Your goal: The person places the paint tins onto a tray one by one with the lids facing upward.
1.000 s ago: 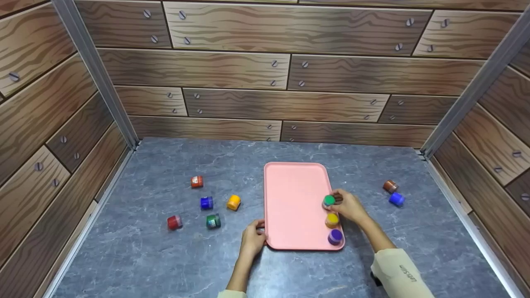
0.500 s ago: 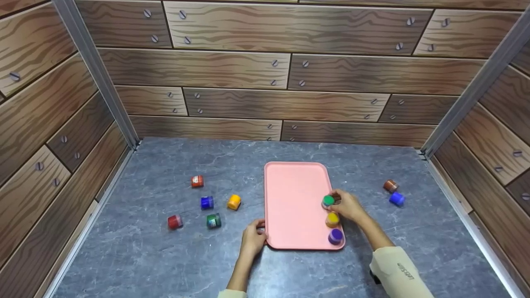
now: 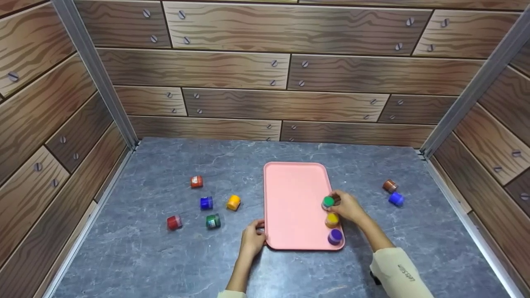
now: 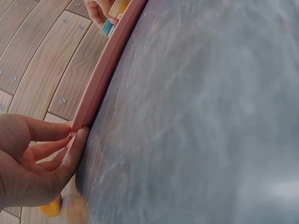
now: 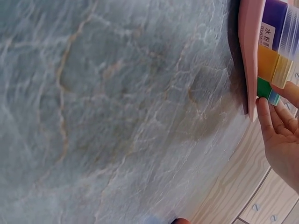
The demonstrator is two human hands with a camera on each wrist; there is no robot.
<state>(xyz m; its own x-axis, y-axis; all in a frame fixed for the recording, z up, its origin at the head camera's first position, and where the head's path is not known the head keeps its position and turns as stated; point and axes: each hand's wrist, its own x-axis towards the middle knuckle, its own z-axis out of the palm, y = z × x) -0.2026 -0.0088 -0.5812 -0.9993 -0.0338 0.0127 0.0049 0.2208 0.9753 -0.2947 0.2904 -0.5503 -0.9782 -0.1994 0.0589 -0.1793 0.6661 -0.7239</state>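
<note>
A pink tray (image 3: pixel 296 203) lies on the grey marbled table. My left hand (image 3: pixel 253 239) is at its near left corner; in the left wrist view the thumb and fingers pinch the tray's rim (image 4: pixel 105 70). Along the tray's right side stand three small paint jars in a row: purple (image 3: pixel 335 236) nearest me, then yellow (image 3: pixel 332 220), then green (image 3: pixel 328 202). My right hand (image 3: pixel 348 205) holds the green jar between thumb and fingers. The right wrist view shows the purple jar (image 5: pixel 273 23) with a printed label, and the green jar partly hidden behind the yellow one.
Left of the tray lie several paint jars on their sides: orange-red (image 3: pixel 196 181), blue (image 3: pixel 206 203), yellow-orange (image 3: pixel 233 202), dark green (image 3: pixel 213 221) and red (image 3: pixel 174 222). A brown jar (image 3: pixel 389 186) and a blue jar (image 3: pixel 396 199) lie at the right. Wood-patterned walls (image 3: pixel 232 70) enclose the table.
The right hand and the green jar have shifted very slightly left on the tray. Otherwise nothing visibly moves; the left hand stays at the tray's corner.
</note>
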